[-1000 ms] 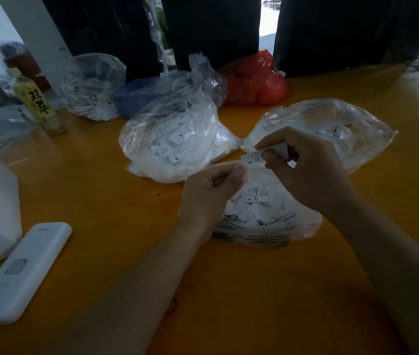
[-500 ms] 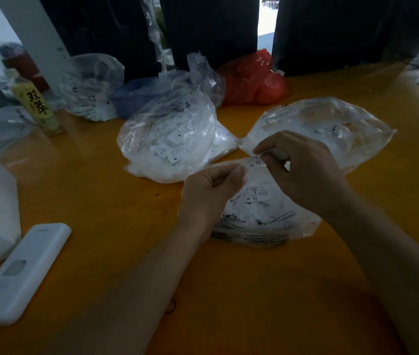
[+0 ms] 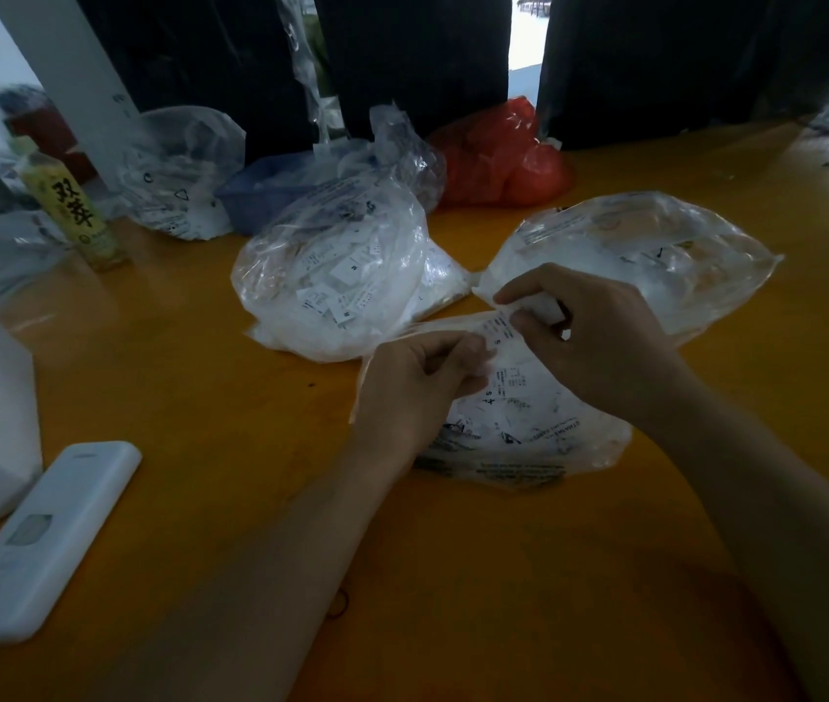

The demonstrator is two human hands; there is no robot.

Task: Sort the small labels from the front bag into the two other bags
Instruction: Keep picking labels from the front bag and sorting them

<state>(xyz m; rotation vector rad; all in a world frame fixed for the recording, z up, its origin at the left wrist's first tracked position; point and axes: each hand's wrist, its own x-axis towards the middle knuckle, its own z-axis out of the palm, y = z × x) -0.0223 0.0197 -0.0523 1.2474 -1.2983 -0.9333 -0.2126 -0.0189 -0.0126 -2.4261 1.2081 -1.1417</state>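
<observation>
- Your right hand [image 3: 600, 342] pinches a small label [image 3: 499, 330] between thumb and forefinger; your left hand [image 3: 417, 382] curls its fingers on the same label's left end.
- That label sits above the front bag [image 3: 529, 428].
- The 2 other bags, left bag [image 3: 341, 276] and right bag [image 3: 655, 245], lie just behind on the orange table [image 3: 199, 387].

Three clear plastic bags of small white labels on orange table.
Front bag [image 3: 519, 428] near centre, lying open; fuller bag [image 3: 336, 276] far left; flatter bag [image 3: 655, 245] far right.
</observation>
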